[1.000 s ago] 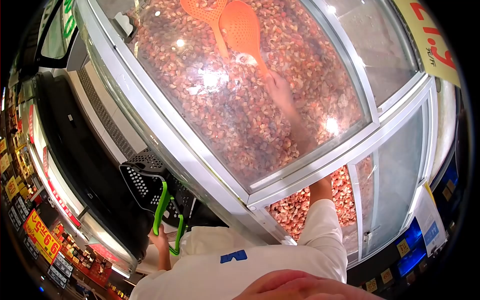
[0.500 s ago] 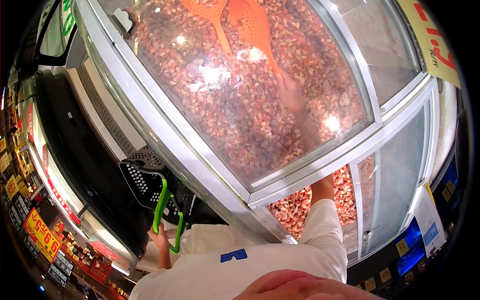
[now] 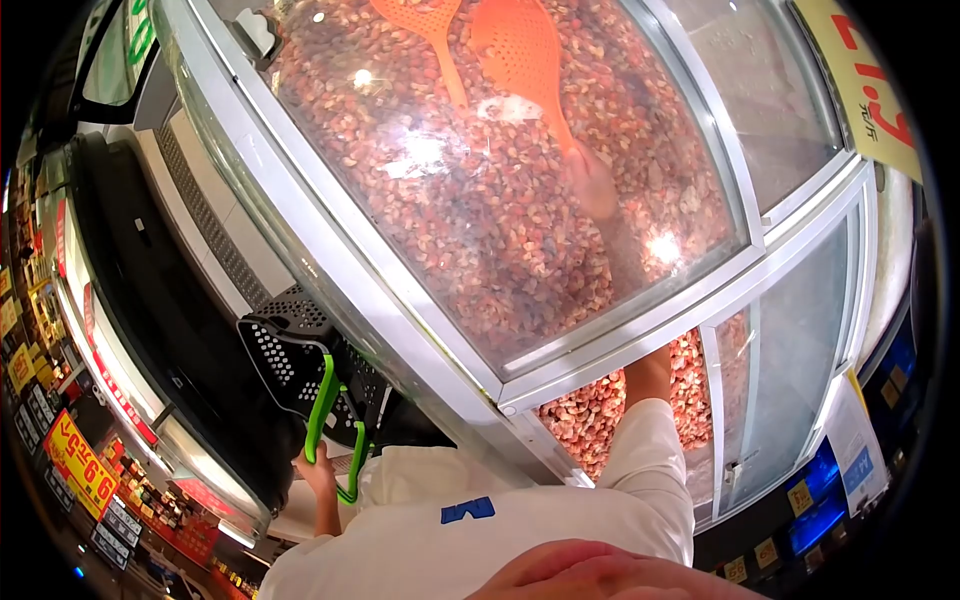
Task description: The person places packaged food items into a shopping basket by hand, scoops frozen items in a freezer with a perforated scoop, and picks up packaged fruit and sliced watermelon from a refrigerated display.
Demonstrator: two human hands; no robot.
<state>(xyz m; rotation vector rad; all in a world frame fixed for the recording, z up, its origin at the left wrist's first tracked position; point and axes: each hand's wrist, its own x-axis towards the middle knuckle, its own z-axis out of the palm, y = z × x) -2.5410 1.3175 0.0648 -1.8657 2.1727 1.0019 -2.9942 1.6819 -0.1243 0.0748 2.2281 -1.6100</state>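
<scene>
One orange scoop (image 3: pixel 520 48), inside the case (image 3: pixel 622 340) well in from its near corner, clasped by its handle in the right hand (image 3: pixel 592 184), best held firmly and level; left hand (image 3: pixel 318 471) curled around the green handle (image 3: pixel 321 408) of a black basket (image 3: pixel 288 366).

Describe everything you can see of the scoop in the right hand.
The scoop is orange, plastic-looking, with a wide bowl dotted with small holes and a narrow handle. It shows through the glass, bowl pointing away, the right hand gripping the handle's near end. I can't tell whether it touches the pieces below.
</scene>
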